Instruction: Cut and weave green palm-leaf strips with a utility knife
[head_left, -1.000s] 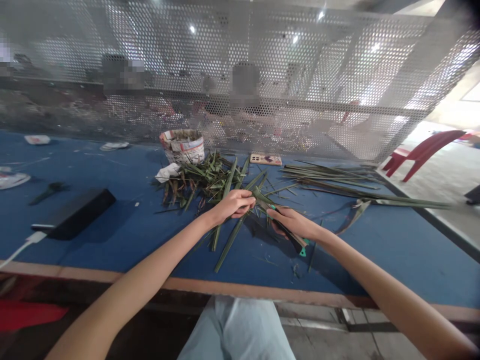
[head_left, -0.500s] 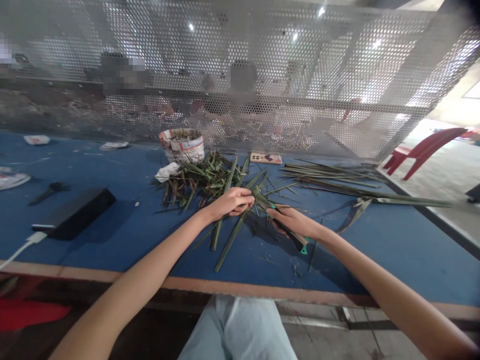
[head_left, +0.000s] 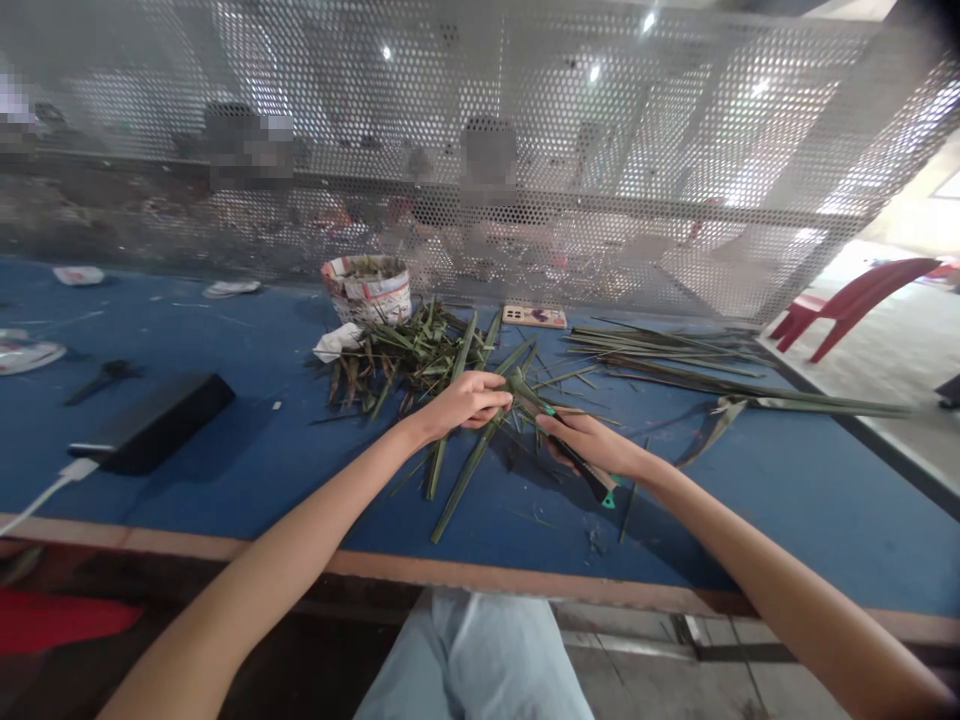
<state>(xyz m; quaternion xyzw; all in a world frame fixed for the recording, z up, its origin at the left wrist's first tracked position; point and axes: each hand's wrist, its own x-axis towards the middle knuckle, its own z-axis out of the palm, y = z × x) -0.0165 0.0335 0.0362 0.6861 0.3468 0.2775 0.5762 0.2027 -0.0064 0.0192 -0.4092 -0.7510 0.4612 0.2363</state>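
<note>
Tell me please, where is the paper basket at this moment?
In the head view, the paper basket stands on the blue table, left of centre, just behind the pile of palm leaves and a crumpled white paper.

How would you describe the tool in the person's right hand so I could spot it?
On the blue table, find the heap of green palm leaves. Right of it, the person's right hand grips a slim black tool with a teal end, the only dark, straight thing among the leaf strips.

Left hand (head_left: 466, 402) slightly higher now
</note>
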